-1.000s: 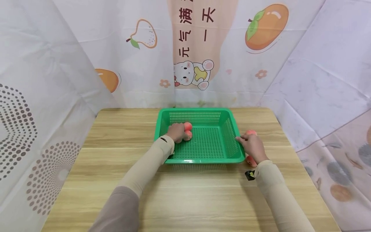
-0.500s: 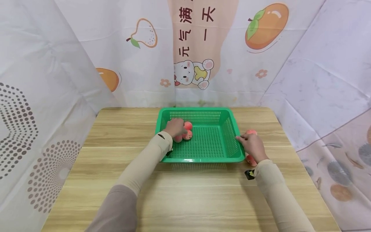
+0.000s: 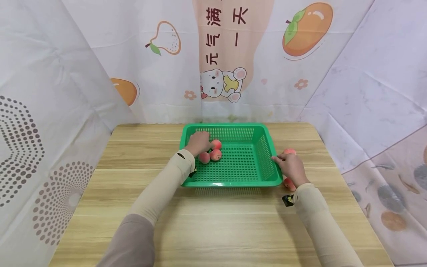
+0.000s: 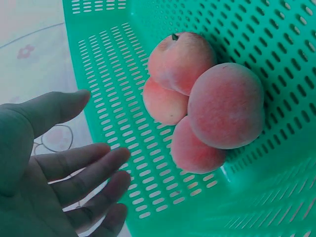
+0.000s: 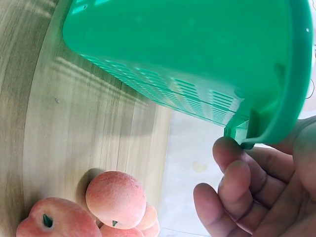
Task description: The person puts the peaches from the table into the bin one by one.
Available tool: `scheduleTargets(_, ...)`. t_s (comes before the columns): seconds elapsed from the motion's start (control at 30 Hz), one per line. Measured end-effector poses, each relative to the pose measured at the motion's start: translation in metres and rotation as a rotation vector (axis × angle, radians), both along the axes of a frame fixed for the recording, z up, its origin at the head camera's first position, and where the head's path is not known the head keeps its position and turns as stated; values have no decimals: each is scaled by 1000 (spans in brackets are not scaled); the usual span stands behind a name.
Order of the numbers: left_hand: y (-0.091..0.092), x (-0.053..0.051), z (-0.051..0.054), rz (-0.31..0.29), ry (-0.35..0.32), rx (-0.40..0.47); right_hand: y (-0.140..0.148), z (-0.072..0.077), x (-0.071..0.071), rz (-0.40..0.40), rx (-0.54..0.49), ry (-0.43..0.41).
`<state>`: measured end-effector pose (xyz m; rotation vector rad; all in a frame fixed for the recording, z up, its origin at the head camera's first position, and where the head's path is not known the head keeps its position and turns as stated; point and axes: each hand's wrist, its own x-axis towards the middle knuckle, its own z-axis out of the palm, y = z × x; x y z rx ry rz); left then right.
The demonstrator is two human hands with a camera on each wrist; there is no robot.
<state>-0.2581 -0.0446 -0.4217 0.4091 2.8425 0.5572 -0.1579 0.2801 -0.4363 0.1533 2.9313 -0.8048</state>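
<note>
The green basket (image 3: 233, 184) stands on the table with a cluster of peaches at its left end; the left wrist view shows several, among them a large peach (image 4: 227, 106). My left hand (image 3: 199, 142) is over that end, its fingers (image 4: 89, 173) extended and apart from the fruit, holding nothing. At the basket's right side my right hand (image 3: 291, 167) grips the rim (image 5: 296, 74), fingertips curled under its edge. More peaches (image 5: 116, 199) lie on the table outside the basket, beside the right hand and partly hidden by it in the head view.
The wooden table (image 3: 213, 226) extends in front of the basket and to both sides. A printed curtain (image 3: 160, 74) hangs behind the table's back edge, with more cloth at the left and right.
My left hand has let go of a peach, which now lies in the basket, and has moved back and slightly left. My right hand has stayed at the rim.
</note>
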Motion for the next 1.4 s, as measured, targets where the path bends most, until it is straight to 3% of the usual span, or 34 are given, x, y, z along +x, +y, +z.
scheduleTargets(0.17,-1,-2,4,-14,67,4,-1,1,1,-4,-1,-6)
scheduleTargets(0.33,-4,0,10,4,38,43,-2,1,1,-17,-25,-24)
scheduleTargets(0.73,-11,3,28,-1,33,23,-2,1,1,-16,-20,-14)
scheduleTargets(1.1,-22,6,39,-36,9,5,-2,1,0,-10,-8,0)
scheduleTargets(1.4,-38,6,46,-12,-47,30,-2,0,0,-17,-19,-4)
